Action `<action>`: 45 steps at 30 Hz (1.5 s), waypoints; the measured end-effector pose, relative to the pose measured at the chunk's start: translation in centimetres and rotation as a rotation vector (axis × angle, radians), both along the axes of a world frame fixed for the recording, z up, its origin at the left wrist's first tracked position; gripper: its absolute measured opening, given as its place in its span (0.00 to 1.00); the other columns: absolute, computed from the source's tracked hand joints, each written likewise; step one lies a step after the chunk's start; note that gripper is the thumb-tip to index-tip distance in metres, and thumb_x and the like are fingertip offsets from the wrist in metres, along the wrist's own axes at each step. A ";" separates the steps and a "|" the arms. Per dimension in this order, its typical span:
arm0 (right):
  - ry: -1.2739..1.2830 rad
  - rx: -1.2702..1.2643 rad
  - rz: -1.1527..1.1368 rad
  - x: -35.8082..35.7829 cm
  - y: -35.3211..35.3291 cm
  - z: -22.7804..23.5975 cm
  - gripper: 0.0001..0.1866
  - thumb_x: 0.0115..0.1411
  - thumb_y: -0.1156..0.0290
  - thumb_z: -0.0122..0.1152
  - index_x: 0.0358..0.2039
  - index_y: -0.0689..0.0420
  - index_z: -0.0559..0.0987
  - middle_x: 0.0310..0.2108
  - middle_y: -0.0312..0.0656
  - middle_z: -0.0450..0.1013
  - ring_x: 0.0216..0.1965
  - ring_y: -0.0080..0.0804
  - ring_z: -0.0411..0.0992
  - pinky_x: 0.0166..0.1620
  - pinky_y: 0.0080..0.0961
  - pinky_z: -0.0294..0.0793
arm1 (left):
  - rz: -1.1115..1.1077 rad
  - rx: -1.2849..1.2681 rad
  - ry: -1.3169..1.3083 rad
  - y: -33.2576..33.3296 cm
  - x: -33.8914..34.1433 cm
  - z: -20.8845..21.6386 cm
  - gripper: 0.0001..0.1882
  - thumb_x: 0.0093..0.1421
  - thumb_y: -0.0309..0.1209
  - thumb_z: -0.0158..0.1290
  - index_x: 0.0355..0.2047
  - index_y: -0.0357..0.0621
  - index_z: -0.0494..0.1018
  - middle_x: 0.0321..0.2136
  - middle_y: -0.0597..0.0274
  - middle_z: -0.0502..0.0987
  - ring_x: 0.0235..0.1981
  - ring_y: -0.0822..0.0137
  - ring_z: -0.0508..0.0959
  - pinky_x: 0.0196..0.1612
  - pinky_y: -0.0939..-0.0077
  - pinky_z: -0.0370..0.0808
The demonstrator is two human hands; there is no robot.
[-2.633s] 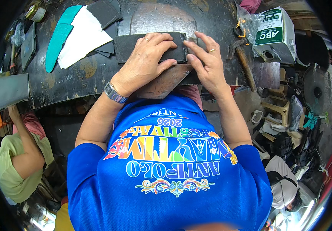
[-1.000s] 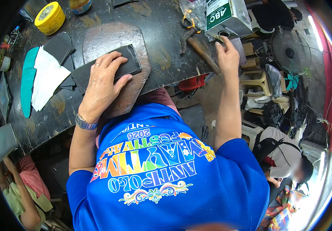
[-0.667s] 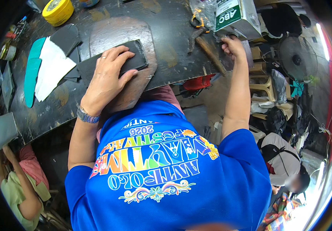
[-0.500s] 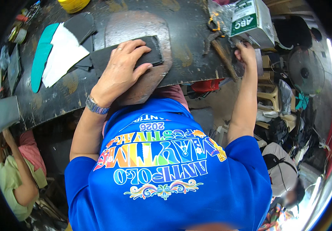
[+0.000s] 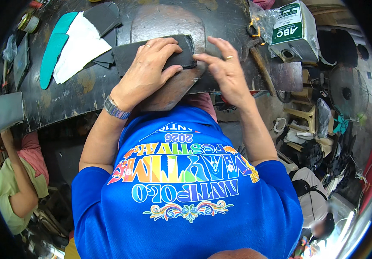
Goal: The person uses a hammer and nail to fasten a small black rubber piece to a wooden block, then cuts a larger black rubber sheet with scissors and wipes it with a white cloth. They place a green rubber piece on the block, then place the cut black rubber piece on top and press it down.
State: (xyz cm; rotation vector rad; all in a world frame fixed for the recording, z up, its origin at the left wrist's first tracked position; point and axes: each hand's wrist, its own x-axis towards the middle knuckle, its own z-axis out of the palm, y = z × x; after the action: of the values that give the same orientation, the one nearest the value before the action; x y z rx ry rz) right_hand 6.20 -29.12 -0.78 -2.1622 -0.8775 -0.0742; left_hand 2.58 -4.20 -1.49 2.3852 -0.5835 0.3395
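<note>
My left hand (image 5: 149,67) lies flat across a dark folded piece of sheet material (image 5: 186,46), its thumb apart from the fingers. The piece rests on a worn brown board (image 5: 168,21) at the table's near edge. My right hand (image 5: 229,73) is at the piece's right end with its fingers spread. Its index fingertip is at that end's edge, and whether it touches or holds anything small there I cannot make out.
A hammer (image 5: 260,64), orange-handled scissors (image 5: 253,31) and a rectangular metal can (image 5: 296,32) stand or lie right of the board. Left are a white sheet (image 5: 82,45), a teal curved piece (image 5: 56,56) and dark scraps (image 5: 101,19). Another person's arm (image 5: 19,166) shows lower left.
My right hand has left the can's side and come left to the right end of the dark piece, its fingers spreading. My left hand stays on the piece. The view has shifted slightly.
</note>
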 end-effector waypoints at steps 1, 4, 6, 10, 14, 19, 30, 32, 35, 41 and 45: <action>-0.030 -0.067 -0.009 -0.1 0.6 -0.7 0.18 0.68 0.51 0.53 0.51 0.41 0.84 0.68 0.49 0.61 0.70 0.55 0.51 0.70 0.51 0.47 | -0.002 -0.005 0.001 0.0 0.0 0.0 0.20 0.57 0.32 0.63 0.49 0.42 0.74 0.53 0.56 0.74 0.59 0.54 0.70 0.59 0.59 0.66; -0.191 -0.234 -0.087 -0.3 1.5 -2.0 0.19 0.68 0.50 0.54 0.54 0.38 0.82 0.68 0.49 0.61 0.71 0.57 0.49 0.70 0.55 0.45 | 0.006 0.000 -0.008 0.0 -0.1 -0.1 0.20 0.57 0.32 0.63 0.49 0.42 0.74 0.53 0.56 0.74 0.59 0.54 0.70 0.59 0.59 0.67; -0.238 -0.274 -0.129 -0.2 1.7 -2.3 0.20 0.68 0.49 0.53 0.56 0.37 0.81 0.68 0.49 0.62 0.72 0.57 0.49 0.70 0.57 0.44 | 0.011 0.005 -0.015 -0.1 -0.1 -0.2 0.21 0.57 0.32 0.63 0.49 0.42 0.74 0.53 0.56 0.74 0.59 0.54 0.70 0.59 0.59 0.67; -0.073 -0.158 -0.102 0.2 1.4 -2.4 0.22 0.70 0.49 0.48 0.58 0.40 0.80 0.69 0.48 0.60 0.72 0.55 0.48 0.71 0.51 0.43 | 0.012 0.006 -0.016 -0.1 0.0 -0.3 0.21 0.57 0.32 0.63 0.49 0.42 0.74 0.54 0.56 0.74 0.59 0.54 0.70 0.59 0.59 0.67; 0.017 0.057 -0.078 0.7 0.7 -2.4 0.24 0.72 0.49 0.45 0.58 0.43 0.80 0.70 0.48 0.60 0.72 0.53 0.49 0.72 0.47 0.44 | 0.012 0.019 -0.027 0.0 0.0 -0.4 0.21 0.56 0.32 0.63 0.49 0.42 0.74 0.54 0.56 0.74 0.60 0.54 0.70 0.60 0.59 0.66; -0.378 -0.316 -0.125 0.4 1.0 -2.4 0.20 0.62 0.48 0.62 0.49 0.43 0.84 0.62 0.43 0.68 0.68 0.54 0.55 0.67 0.61 0.48 | 0.005 0.004 -0.022 0.0 0.0 -0.4 0.21 0.56 0.32 0.63 0.49 0.42 0.74 0.54 0.55 0.74 0.60 0.54 0.70 0.60 0.59 0.66; -0.372 -0.373 -0.043 1.8 1.2 -2.6 0.24 0.62 0.43 0.59 0.56 0.35 0.80 0.70 0.40 0.58 0.73 0.51 0.45 0.69 0.64 0.43 | 0.010 0.009 -0.018 0.0 0.1 -0.4 0.21 0.56 0.33 0.64 0.49 0.42 0.75 0.54 0.55 0.74 0.60 0.54 0.70 0.60 0.59 0.67; -0.268 -0.355 -0.027 1.9 0.8 -3.0 0.25 0.64 0.42 0.56 0.60 0.28 0.77 0.73 0.40 0.53 0.75 0.53 0.41 0.70 0.66 0.40 | 0.011 0.000 -0.010 0.0 0.0 -0.4 0.21 0.56 0.33 0.64 0.49 0.42 0.75 0.54 0.56 0.74 0.60 0.54 0.70 0.60 0.59 0.67; -0.245 -0.317 0.024 1.7 -0.3 -3.0 0.23 0.64 0.43 0.56 0.59 0.28 0.78 0.72 0.40 0.55 0.74 0.53 0.43 0.70 0.63 0.40 | 0.028 0.020 -0.031 -0.1 0.0 -0.5 0.21 0.56 0.33 0.64 0.49 0.42 0.75 0.54 0.56 0.74 0.60 0.54 0.70 0.60 0.59 0.67; -0.309 -0.290 0.096 0.7 -1.4 -2.4 0.21 0.61 0.44 0.60 0.54 0.29 0.83 0.70 0.40 0.61 0.73 0.51 0.46 0.71 0.57 0.42 | 0.027 0.023 -0.013 -0.1 0.1 -0.3 0.21 0.56 0.33 0.64 0.49 0.42 0.75 0.54 0.56 0.74 0.60 0.55 0.70 0.61 0.59 0.66; -0.315 -0.264 0.096 0.0 -1.1 -1.8 0.20 0.60 0.45 0.61 0.51 0.30 0.84 0.69 0.40 0.63 0.73 0.48 0.46 0.71 0.56 0.42 | -0.006 -0.041 0.026 0.2 0.5 0.2 0.18 0.57 0.32 0.63 0.47 0.40 0.76 0.51 0.54 0.76 0.57 0.52 0.73 0.58 0.60 0.70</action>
State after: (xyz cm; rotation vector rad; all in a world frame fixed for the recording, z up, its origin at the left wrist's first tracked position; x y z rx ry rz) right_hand 6.23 -30.19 -2.61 -2.3880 -1.2272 -0.2707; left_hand 3.11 -4.05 -1.29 2.3441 -0.5668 0.3144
